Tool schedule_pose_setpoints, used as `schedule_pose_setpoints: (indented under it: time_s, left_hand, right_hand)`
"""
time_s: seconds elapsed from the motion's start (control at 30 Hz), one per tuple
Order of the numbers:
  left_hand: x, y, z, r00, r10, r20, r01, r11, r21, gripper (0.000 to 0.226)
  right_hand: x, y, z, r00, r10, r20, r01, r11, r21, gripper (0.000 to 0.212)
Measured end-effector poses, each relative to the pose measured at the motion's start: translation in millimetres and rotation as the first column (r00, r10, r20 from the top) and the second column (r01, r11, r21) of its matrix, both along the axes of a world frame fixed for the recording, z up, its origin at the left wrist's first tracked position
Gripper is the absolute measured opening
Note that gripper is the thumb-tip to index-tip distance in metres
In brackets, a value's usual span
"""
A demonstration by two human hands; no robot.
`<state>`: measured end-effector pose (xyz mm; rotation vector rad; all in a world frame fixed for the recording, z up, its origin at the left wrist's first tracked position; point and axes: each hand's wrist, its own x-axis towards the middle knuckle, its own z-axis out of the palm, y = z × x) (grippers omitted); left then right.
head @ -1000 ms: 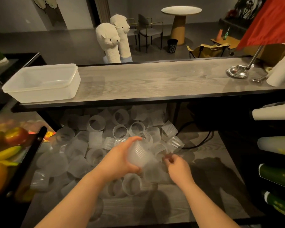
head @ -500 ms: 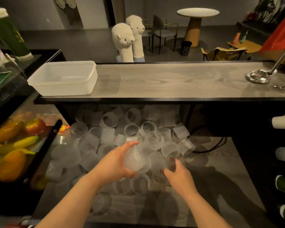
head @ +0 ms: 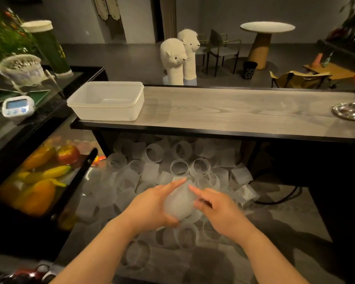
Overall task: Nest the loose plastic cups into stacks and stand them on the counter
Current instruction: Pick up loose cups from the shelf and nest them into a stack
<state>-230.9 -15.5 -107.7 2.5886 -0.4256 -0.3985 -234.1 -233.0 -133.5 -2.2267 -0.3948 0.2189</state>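
the left hand (head: 150, 210) wraps a frosted plastic cup (head: 179, 202) above the pile of loose cups (head: 172, 167); the right hand (head: 217, 208) touches its other side, fingers half curled. it looks light, thin-walled, likely slick and crushable, so hold the sides gently. beyond the pile, the counter (head: 244, 111) carries no stacks yet.

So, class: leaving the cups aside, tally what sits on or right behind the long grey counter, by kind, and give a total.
Translucent plastic tub: 1
Silver metal dish: 1
White alpaca plush toys, just behind the counter: 2
Total: 4
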Motion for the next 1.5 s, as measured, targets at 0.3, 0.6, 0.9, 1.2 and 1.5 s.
schedule_pose_setpoints:
  time_s: [0.3,0.6,0.9,1.2,1.5]
  left_hand:
    - [9,15,-2,0.99,0.142,0.003,-0.142,0.99,0.0,0.113]
    - [19,13,-8,0.984,0.172,-0.048,-0.174,0.984,-0.031,0.091]
    - [26,-4,-12,0.997,0.03,-0.071,-0.031,0.999,-0.013,0.115]
    - [25,-23,5,0.992,-0.104,-0.074,0.091,0.983,-0.16,0.116]
    - [20,-10,3,0.995,-0.061,-0.076,0.05,0.988,-0.143,0.111]
  right_hand:
    - [31,-27,-14,0.874,-0.47,-0.122,0.484,0.865,0.135,0.043]
    - [47,-62,-83,0.819,-0.532,-0.215,0.322,0.735,-0.596,0.054]
    - [36,-73,-26,0.74,-0.662,-0.121,0.667,0.745,0.003,0.026]
    - [34,-26,6,0.945,-0.213,-0.247,0.265,0.942,0.204,0.023]
    - [53,-19,-8,0.942,-0.205,-0.265,0.226,0.973,0.05,0.034]
